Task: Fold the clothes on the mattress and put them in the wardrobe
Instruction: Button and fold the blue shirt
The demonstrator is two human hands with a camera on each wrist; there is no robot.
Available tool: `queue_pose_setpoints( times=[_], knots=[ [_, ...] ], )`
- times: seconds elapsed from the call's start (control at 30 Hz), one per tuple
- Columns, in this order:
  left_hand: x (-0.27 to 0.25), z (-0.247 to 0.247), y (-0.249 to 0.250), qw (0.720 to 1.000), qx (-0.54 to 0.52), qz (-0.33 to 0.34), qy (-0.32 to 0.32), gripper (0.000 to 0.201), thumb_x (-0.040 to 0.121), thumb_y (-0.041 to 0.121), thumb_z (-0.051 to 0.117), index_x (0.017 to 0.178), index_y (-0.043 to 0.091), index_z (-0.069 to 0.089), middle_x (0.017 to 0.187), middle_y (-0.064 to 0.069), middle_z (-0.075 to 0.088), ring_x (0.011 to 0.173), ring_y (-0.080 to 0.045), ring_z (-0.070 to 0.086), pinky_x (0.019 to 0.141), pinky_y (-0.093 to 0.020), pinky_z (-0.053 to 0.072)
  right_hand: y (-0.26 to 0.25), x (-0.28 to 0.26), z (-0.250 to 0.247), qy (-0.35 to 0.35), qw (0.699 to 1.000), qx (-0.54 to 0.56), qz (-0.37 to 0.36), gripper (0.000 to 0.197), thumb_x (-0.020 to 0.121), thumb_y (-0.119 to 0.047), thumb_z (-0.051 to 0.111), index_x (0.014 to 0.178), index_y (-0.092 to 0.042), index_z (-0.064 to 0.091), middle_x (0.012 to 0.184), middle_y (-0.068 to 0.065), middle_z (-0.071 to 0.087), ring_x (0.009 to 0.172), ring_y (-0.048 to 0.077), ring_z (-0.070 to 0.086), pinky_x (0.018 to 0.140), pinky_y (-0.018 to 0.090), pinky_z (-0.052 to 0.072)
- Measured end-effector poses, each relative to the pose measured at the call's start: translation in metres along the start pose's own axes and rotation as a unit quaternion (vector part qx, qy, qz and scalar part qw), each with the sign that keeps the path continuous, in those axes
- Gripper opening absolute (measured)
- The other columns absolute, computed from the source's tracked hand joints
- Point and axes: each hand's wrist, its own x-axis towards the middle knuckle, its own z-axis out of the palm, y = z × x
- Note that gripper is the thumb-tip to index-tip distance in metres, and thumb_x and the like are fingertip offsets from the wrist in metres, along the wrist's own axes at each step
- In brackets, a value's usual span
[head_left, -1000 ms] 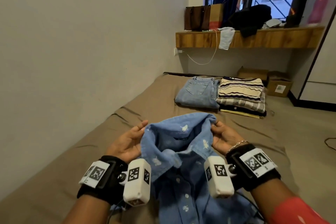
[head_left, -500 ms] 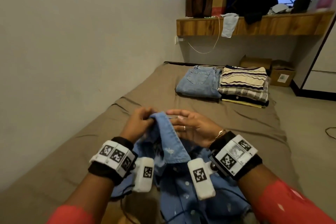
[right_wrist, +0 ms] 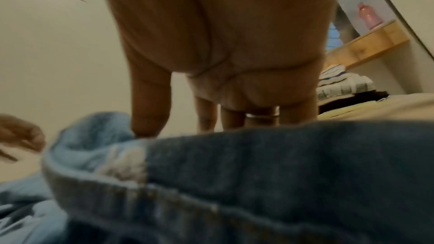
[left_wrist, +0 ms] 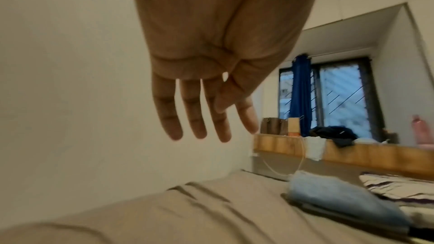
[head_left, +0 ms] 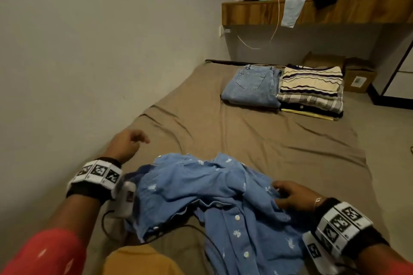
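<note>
Head view: the crumpled light-blue button-up shirt with white motifs (head_left: 214,194) lies on the brown-sheeted mattress (head_left: 257,138). The right hand (head_left: 290,196) rests on it; the left hand (head_left: 125,145) hovers apart.

Left wrist view: its fingers (left_wrist: 197,118) hang straight, holding nothing.

Right wrist view: the fingertips are hidden behind the cloth, so I cannot tell its grip.

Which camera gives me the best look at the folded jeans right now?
The head view: the folded jeans lie whole on the mattress. The left wrist view shows them edge-on and blurred; the right wrist view does not show them.
</note>
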Motion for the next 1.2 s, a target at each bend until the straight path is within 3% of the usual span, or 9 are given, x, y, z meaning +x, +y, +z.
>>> queue_pose_setpoints(
  times=[0.1, 0.23, 0.33, 0.47, 0.6, 0.73, 0.9, 1.03, 1.2],
  knots=[
    [0.004, 0.042, 0.037, 0.988, -0.008, 0.053, -0.146, 0.013, 0.085, -0.004, 0.057, 0.09, 0.006, 0.065, 0.093, -0.008, 0.06, 0.09, -0.02, 0.055, 0.073, -0.021, 0.036, -0.003, -0.003, 0.013, -0.024, 0.998, -0.045, -0.027, 0.056, 0.057, -0.034, 0.069, 0.107, -0.013, 0.055, 0.101, 0.009, 0.065, 0.091, 0.022, 0.062, 0.08, 0.031, 0.049],
    [0.009, 0.08, 0.036, 0.94, 0.155, 0.01, -0.302, 0.029, 0.08, 0.022, 0.072, 0.099, 0.003, 0.063, 0.096, -0.01, 0.057, 0.094, -0.024, 0.055, 0.071, -0.021, 0.038, 0.012, -0.012, 0.0, 0.015, 0.992, -0.125, 0.026, 0.019, 0.08, -0.029, 0.069, 0.085, -0.019, 0.054, 0.084, -0.001, 0.058, 0.079, 0.015, 0.055, 0.067, 0.024, 0.04],
    [0.02, 0.069, 0.025, 0.958, 0.124, 0.045, -0.256, 0.027, 0.08, 0.015, 0.071, 0.063, 0.015, 0.051, 0.075, -0.01, 0.052, 0.076, -0.018, 0.048, 0.053, -0.014, 0.03, 0.031, -0.02, -0.019, 0.03, 0.991, -0.127, 0.03, 0.023, 0.084, -0.025, 0.066, 0.065, -0.025, 0.052, 0.07, -0.005, 0.057, 0.071, 0.012, 0.055, 0.06, 0.017, 0.038],
    [0.027, 0.034, 0.031, 0.977, 0.079, 0.099, -0.174, 0.025, 0.084, 0.005, 0.064, 0.067, 0.016, 0.05, 0.07, -0.006, 0.055, 0.073, -0.018, 0.048, 0.061, -0.025, 0.031, 0.016, -0.026, -0.055, 0.157, 0.985, -0.055, -0.041, 0.029, 0.086, -0.025, 0.064, 0.061, -0.017, 0.053, 0.061, -0.002, 0.054, 0.061, 0.011, 0.049, 0.059, 0.021, 0.037],
    [0.041, -0.01, 0.036, 0.989, -0.037, 0.13, 0.063, 0.018, 0.082, 0.008, 0.062, 0.068, 0.015, 0.053, 0.069, -0.008, 0.063, 0.068, -0.015, 0.053, 0.067, -0.029, 0.038, -0.041, -0.042, -0.1, 0.287, 0.943, -0.039, -0.165, 0.018, 0.085, -0.019, 0.064, 0.078, -0.003, 0.062, 0.071, 0.01, 0.061, 0.067, 0.022, 0.054, 0.063, 0.034, 0.041],
    [0.032, -0.047, 0.018, 0.897, -0.374, 0.084, 0.219, 0.028, 0.09, 0.001, 0.047, 0.073, 0.023, 0.05, 0.056, 0.017, 0.058, 0.053, 0.005, 0.051, 0.056, -0.015, 0.044, -0.081, -0.072, -0.117, 0.375, 0.887, -0.027, -0.269, 0.015, 0.08, -0.039, 0.06, 0.074, -0.025, 0.059, 0.068, -0.002, 0.06, 0.065, 0.013, 0.053, 0.058, 0.025, 0.039],
    [-0.014, -0.016, -0.031, 0.968, -0.25, -0.028, -0.006, 0.026, 0.09, -0.003, 0.05, 0.071, 0.014, 0.045, 0.048, 0.008, 0.056, 0.052, -0.004, 0.052, 0.052, -0.013, 0.038, -0.036, -0.043, -0.071, 0.244, 0.963, 0.091, -0.065, 0.04, 0.073, -0.041, 0.073, 0.092, -0.011, 0.055, 0.082, 0.015, 0.063, 0.076, 0.03, 0.059, 0.064, 0.035, 0.045],
    [-0.042, 0.01, -0.063, 0.96, -0.059, -0.152, -0.228, 0.016, 0.087, 0.01, 0.059, 0.078, 0.017, 0.048, 0.077, -0.004, 0.054, 0.073, -0.017, 0.047, 0.058, -0.021, 0.034, 0.011, -0.031, -0.018, 0.192, 0.915, 0.329, 0.134, 0.03, 0.094, -0.007, 0.052, 0.064, -0.006, 0.05, 0.053, 0.009, 0.048, 0.05, 0.019, 0.043, 0.047, 0.023, 0.036],
    [-0.041, 0.022, -0.047, 0.957, -0.07, -0.162, -0.231, 0.023, 0.09, 0.033, 0.058, 0.086, 0.011, 0.055, 0.079, -0.008, 0.049, 0.071, -0.017, 0.044, 0.059, -0.025, 0.033, 0.022, -0.027, 0.031, 0.119, 0.865, 0.451, 0.187, 0.052, 0.087, -0.024, 0.059, 0.037, -0.012, 0.047, 0.037, 0.005, 0.033, 0.034, 0.018, 0.035, 0.046, 0.025, 0.031]
  ],
)
